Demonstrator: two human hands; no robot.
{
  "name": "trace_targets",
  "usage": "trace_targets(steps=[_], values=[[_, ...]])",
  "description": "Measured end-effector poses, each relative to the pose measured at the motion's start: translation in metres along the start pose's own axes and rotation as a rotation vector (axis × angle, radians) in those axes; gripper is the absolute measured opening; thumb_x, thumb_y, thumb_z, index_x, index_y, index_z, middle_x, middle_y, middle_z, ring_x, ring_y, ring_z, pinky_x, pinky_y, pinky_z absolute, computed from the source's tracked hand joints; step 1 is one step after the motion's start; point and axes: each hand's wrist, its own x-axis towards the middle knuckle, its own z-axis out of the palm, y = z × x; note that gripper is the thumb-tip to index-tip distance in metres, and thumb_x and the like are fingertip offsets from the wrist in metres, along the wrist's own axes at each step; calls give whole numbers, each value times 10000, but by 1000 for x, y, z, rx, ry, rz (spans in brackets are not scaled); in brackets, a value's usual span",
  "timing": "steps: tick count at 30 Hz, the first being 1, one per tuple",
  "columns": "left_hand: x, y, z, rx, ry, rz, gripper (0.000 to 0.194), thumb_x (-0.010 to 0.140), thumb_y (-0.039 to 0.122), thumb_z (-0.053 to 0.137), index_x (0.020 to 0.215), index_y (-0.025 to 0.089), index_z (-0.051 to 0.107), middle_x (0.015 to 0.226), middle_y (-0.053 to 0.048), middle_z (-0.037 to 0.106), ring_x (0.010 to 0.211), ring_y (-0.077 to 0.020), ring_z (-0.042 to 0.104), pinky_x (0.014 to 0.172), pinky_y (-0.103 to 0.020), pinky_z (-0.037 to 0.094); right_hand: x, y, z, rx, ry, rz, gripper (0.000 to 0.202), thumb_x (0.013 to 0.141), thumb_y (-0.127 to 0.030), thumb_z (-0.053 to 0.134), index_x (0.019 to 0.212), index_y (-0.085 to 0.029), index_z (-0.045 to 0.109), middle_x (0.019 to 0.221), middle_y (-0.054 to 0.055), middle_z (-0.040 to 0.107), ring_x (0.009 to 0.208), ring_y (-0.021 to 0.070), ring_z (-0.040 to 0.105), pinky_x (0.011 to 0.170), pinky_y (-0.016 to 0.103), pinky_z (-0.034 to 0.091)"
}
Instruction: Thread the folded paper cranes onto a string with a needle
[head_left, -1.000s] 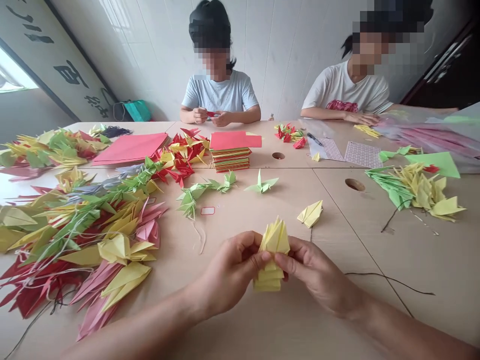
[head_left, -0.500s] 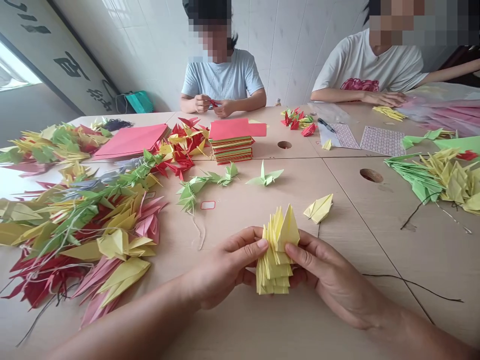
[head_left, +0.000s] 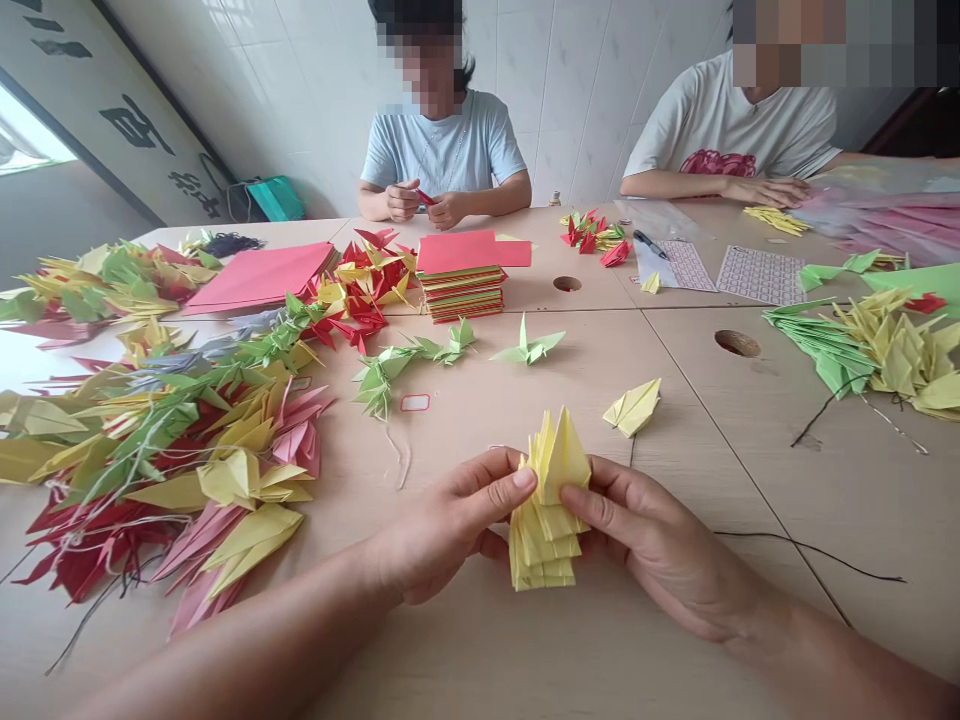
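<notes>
Between my two hands is a stack of yellow folded paper cranes (head_left: 547,530), nested one over another, points upward. My left hand (head_left: 469,515) grips its left side, thumb pressed on the front folds. On the other side my right hand (head_left: 637,530) pinches the stack, thumb on the front piece, with its other fingers partly hidden behind the paper. Just beyond lies a single yellow folded paper piece (head_left: 634,407) with a dark string under it. Another black string (head_left: 810,547) stretches over the table from beside my right hand.
A big heap of coloured folded cranes (head_left: 225,480) covers the left side. Farther back are red paper sheets (head_left: 259,278), a paper stack (head_left: 463,292) and green cranes (head_left: 527,345). Yellow and green bundles (head_left: 892,345) lie right. Two people (head_left: 446,150) sit opposite.
The yellow stack is turned slightly in my hands, and its lower folds shift a little. The view has moved slightly. The person opposite still handles a red paper piece.
</notes>
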Motion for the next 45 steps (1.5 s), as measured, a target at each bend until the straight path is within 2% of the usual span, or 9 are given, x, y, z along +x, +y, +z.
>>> trace_targets(steps=[6, 9, 13, 19, 23, 32, 36, 41, 45], values=[[1, -3, 0, 247, 119, 78, 323, 884, 490, 552, 876, 166, 565, 766, 25, 481, 682, -91, 431, 613, -194, 373, -2, -1, 6, -177, -82, -83, 281, 856, -446, 636, 991, -207, 578, 977, 23, 624, 958, 178, 578, 845, 315, 479], [3, -3, -2, 300, 157, 76, 369, 867, 534, 540, 821, 168, 529, 704, 41, 429, 622, -94, 372, 551, -205, 321, -7, -9, -3, -496, -99, -115, 240, 865, -436, 616, 999, -237, 605, 944, 12, 655, 867, 179, 604, 767, 311, 499], [6, -1, -5, 431, 178, 87, 379, 866, 550, 508, 788, 180, 483, 705, 42, 414, 622, -101, 383, 543, -210, 322, -14, -25, -38, -1239, 154, -306, 237, 864, -414, 586, 1061, -306, 661, 1069, 27, 676, 895, 236, 640, 752, 372, 501], [5, -6, -7, 586, 72, 42, 368, 864, 537, 501, 750, 190, 461, 671, 38, 437, 582, -106, 417, 482, -211, 307, -1, -33, -99, -1592, 324, -592, 348, 866, -327, 497, 1176, -321, 657, 1257, 75, 608, 1144, 323, 567, 879, 496, 499], [1, -3, -6, 736, 44, 25, 314, 887, 473, 486, 766, 184, 511, 676, 29, 486, 593, -110, 450, 481, -202, 308, 15, -30, -113, -1579, 399, -548, 401, 848, -229, 433, 1180, -243, 657, 1329, 118, 566, 1263, 332, 479, 968, 535, 442], [-10, 3, 2, 1065, 43, 121, 229, 877, 322, 506, 998, 202, 659, 786, -6, 634, 677, -138, 547, 586, -218, 408, 20, -31, -103, -1364, 499, -518, 214, 854, -311, 507, 928, -221, 686, 972, 76, 697, 793, 235, 674, 698, 389, 548], [-10, 0, -3, 1180, 47, 230, 248, 835, 307, 587, 1046, 205, 667, 973, -50, 652, 920, -205, 579, 789, -291, 460, 15, -31, -86, -1216, 490, -592, 220, 891, -369, 523, 957, -222, 674, 991, 65, 681, 813, 197, 666, 695, 326, 561], [-7, 3, -4, 1050, 205, 351, 401, 838, 456, 618, 1142, 195, 620, 1130, -85, 645, 1089, -234, 542, 940, -350, 414, 4, -32, -54, -1049, 371, -671, 187, 914, -388, 546, 977, -253, 659, 984, 26, 678, 881, 157, 667, 741, 258, 568], [-8, 11, -1, 798, 329, 361, 308, 919, 451, 490, 963, 191, 649, 985, -47, 673, 945, -186, 566, 866, -317, 403, -6, -29, -37, -1079, 250, -840, 114, 906, -242, 591, 1006, -280, 632, 997, -2, 657, 914, 114, 649, 781, 194, 540]])
